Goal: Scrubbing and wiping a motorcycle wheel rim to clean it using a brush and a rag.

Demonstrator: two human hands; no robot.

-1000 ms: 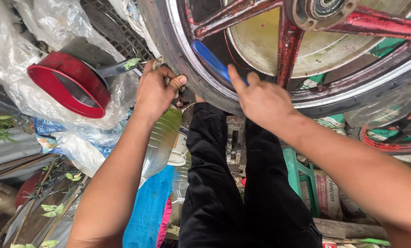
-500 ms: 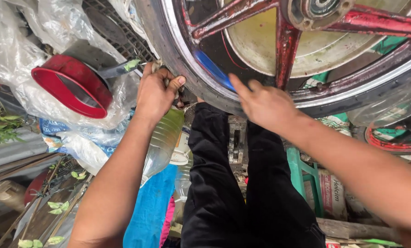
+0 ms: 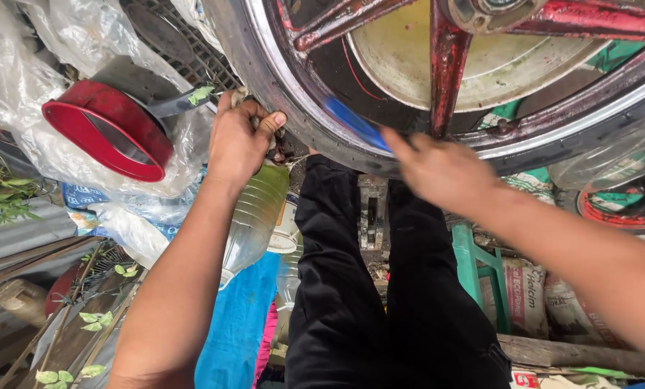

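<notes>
A wheel with a red spoked rim (image 3: 446, 65) and a black tyre (image 3: 265, 65) fills the top of the head view, resting over my legs in black trousers (image 3: 351, 288). My left hand (image 3: 239, 140) is closed on the tyre's edge at the lower left. My right hand (image 3: 438, 169) is blurred and holds a blue-handled tool (image 3: 355, 124) against the inside of the rim near a spoke. The tool's tip is hidden by the rim.
A red ring-shaped part (image 3: 106, 130) lies on clear plastic sheeting (image 3: 34, 86) at the left. A clear plastic bottle (image 3: 254, 216) and blue cloth (image 3: 236, 331) sit beside my left leg. A green stool (image 3: 481, 274) and printed sacks (image 3: 531, 295) stand at the right.
My right hand has slid right and down along the rim with the blue tool, and is now blurred. The view has tilted slightly. The left hand keeps its hold on the tyre.
</notes>
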